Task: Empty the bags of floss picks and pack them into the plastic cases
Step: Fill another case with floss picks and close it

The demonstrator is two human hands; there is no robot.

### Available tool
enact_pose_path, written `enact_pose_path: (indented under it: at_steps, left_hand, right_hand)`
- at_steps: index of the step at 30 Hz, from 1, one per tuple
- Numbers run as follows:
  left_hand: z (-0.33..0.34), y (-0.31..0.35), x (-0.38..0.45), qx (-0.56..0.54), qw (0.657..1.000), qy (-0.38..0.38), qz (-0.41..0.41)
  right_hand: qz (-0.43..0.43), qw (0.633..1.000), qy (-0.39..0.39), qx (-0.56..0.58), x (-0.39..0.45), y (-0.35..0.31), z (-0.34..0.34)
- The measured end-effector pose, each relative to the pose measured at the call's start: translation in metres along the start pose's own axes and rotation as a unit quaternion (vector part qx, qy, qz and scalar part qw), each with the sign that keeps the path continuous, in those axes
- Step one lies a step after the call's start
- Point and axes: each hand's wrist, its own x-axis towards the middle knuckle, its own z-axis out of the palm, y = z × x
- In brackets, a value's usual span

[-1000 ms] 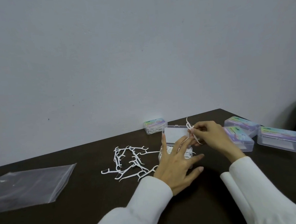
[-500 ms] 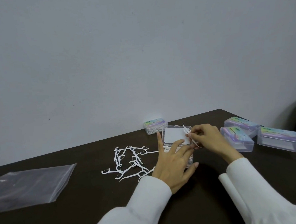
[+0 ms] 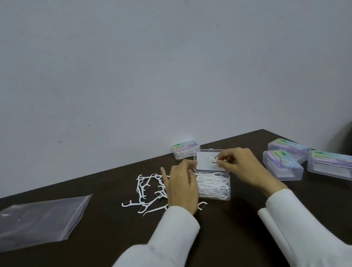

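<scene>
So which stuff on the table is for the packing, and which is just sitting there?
For the packing:
open case
loose floss picks
pick pinched in the right hand
left hand
emptied bag

Just sitting there:
four closed cases, e.g.

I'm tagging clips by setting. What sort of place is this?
Probably a plain packing workstation, not a home kitchen or shop: a bare dark table against a blank wall, with only labelled plastic cases, loose floss picks and an emptied clear bag on it.
</scene>
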Motion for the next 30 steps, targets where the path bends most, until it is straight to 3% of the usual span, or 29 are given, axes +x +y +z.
enact_pose_path:
  at_steps: [4,12,14,17,19,22,24,26,28,30]
  left_hand:
    - [0.003,-0.012,0.004,-0.111,0.99,0.003,-0.087]
    - [0.008,-0.014,0.005,-0.237,0.957,-0.062,-0.156]
    - [0.01,-0.014,0.006,-0.264,0.946,-0.097,-0.164]
    - [0.011,-0.012,0.012,-0.304,0.927,-0.136,-0.176]
    - [0.01,-0.01,0.015,-0.34,0.905,-0.16,-0.2]
    - [0.021,-0.014,0.017,-0.373,0.875,-0.192,-0.242]
    - [0.033,-0.022,0.019,-0.412,0.839,-0.207,-0.29]
    - [0.018,-0.009,0.019,-0.47,0.81,-0.19,-0.294]
    - [0.018,-0.01,0.02,-0.501,0.799,-0.189,-0.275]
    - [0.021,-0.013,0.02,-0.506,0.799,-0.171,-0.277]
  right_hand:
    - [-0.04,0.997,-0.052,-0.05,-0.001,-0.01,0.007]
    - [-0.055,0.996,-0.06,-0.046,-0.002,-0.006,0.011]
    - [-0.038,0.999,-0.017,-0.036,-0.003,-0.003,0.01]
    - [0.053,0.991,0.121,0.009,-0.002,-0.001,0.009]
    - [0.166,0.973,0.139,0.086,-0.001,-0.001,0.008]
    - [0.283,0.934,0.013,0.216,0.0,-0.009,0.014]
    - [0.311,0.87,-0.01,0.383,-0.001,-0.019,0.019]
    - [0.319,0.792,0.017,0.52,0.001,-0.021,0.022]
    - [0.316,0.769,0.022,0.555,0.001,-0.016,0.025]
    - [0.308,0.778,0.004,0.548,0.0,-0.013,0.028]
